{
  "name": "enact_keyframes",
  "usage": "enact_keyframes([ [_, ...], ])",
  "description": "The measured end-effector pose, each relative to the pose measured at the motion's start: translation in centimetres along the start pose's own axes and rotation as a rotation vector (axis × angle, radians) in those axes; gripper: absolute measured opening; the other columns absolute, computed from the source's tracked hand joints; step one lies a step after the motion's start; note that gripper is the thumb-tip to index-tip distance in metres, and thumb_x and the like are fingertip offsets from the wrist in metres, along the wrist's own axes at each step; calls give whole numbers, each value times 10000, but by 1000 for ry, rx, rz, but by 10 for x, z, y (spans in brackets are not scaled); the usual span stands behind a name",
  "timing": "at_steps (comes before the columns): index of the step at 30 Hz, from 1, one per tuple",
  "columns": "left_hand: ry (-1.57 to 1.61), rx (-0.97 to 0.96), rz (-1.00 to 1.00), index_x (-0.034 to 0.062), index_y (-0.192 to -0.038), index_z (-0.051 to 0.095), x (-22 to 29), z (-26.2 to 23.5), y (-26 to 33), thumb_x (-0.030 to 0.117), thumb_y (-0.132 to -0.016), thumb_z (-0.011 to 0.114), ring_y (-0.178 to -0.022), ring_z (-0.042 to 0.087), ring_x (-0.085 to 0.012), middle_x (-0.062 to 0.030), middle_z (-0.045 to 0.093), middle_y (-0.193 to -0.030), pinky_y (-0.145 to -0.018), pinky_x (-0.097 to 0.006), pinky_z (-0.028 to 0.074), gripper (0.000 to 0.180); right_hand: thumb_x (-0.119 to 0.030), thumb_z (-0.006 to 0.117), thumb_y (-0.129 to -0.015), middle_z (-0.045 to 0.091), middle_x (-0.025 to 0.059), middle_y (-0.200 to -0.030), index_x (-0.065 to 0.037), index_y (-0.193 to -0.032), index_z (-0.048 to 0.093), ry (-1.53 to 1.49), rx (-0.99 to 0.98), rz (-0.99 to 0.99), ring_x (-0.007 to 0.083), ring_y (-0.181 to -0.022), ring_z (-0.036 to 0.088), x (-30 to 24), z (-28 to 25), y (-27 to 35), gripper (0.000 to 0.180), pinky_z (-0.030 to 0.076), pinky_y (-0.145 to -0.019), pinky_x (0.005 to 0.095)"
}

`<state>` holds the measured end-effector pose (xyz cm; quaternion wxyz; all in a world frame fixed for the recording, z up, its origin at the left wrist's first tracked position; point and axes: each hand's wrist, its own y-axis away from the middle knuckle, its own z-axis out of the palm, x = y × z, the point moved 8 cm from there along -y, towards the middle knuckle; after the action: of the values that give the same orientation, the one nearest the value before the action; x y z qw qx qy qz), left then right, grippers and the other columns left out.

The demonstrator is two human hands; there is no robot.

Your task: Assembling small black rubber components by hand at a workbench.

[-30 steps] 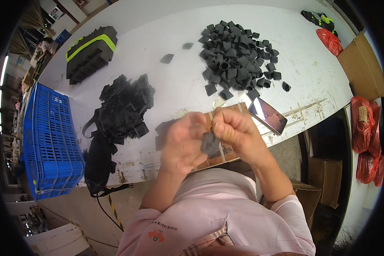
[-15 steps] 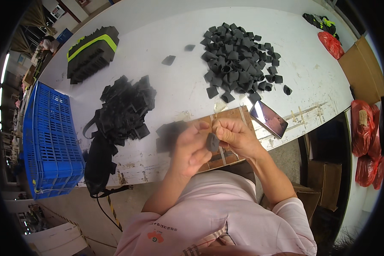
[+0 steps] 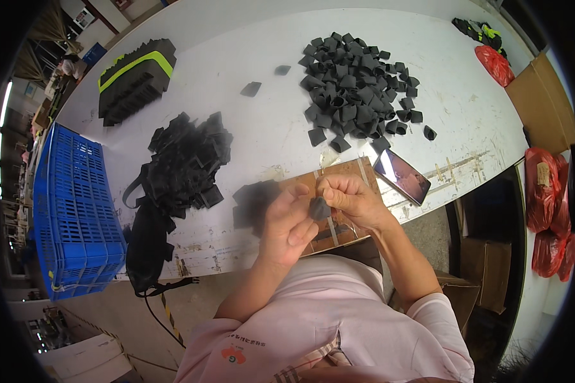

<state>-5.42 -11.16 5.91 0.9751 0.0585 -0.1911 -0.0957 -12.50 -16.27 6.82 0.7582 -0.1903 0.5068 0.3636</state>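
Over the near edge of the table, both my hands are raised close together around a small dark grey piece (image 3: 320, 209), which looks like folded cloth or foam. My right hand (image 3: 354, 199) pinches with thumb and index finger, and the piece hangs just below those fingertips. On its other side is my left hand (image 3: 289, 223), closed with its fingers curled; what they hold, if anything, is hidden. Beneath the hands lies a brown wooden board (image 3: 351, 170) with pale strips across it. A large pile of similar dark grey pieces (image 3: 354, 89) spreads farther back.
A heap of black straps (image 3: 188, 159) lies at left, beside a blue plastic crate (image 3: 83, 210). Behind it sits a dark stack with a yellow-green band (image 3: 137, 80). A phone (image 3: 402, 175) lies right of the board. Red plastic bags (image 3: 543, 198) and cardboard (image 3: 540, 105) stand at far right.
My left hand has shifted slightly and its index finger has drawn back from the right fingertips. The dark grey piece has turned a little, still between the hands. The right hand barely moved.
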Motion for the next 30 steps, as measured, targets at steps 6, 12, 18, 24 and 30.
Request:
enact_keyframes([
  [6,-287,-14,139,4,-1072,411,11,16,3,25,-851,471,-365,304,-39,-63,535,-734,-368,-185,260,230,-288,536,-867,448,-68,-652,-59,-729,526,71,-69,-47,27,-602,371,-18,9,1,268,306,-541,184],
  [12,-1079,191,691,-19,-1085,493,44,37,16,52,-828,514,-825,560,-173,-115,572,-927,-710,-243,441,267,-248,544,-857,467,-1,-709,-37,-761,515,279,156,-9,55,-630,435,-15,-3,9,234,365,-532,207],
  [18,-1268,-222,735,-68,-1019,528,49,73,12,33,-799,569,-917,525,-222,-160,566,-986,-829,-323,407,245,-254,665,-714,541,108,-864,-1,-967,534,803,299,-585,234,-794,527,-68,20,42,381,446,-573,286],
  [24,-1348,-101,766,-68,-881,548,50,73,11,-19,-785,573,-794,538,-190,-131,570,-848,-749,-285,441,111,-216,704,-677,547,125,-833,23,-928,546,930,401,-681,243,-727,546,-76,29,47,381,462,-588,309],
  [30,-1211,178,895,-65,-909,518,49,57,21,-53,-826,503,-779,523,-124,-99,560,-840,-715,-224,440,85,-217,718,-655,532,136,-794,23,-915,558,799,512,-745,244,-659,538,-69,29,55,389,451,-528,306],
])
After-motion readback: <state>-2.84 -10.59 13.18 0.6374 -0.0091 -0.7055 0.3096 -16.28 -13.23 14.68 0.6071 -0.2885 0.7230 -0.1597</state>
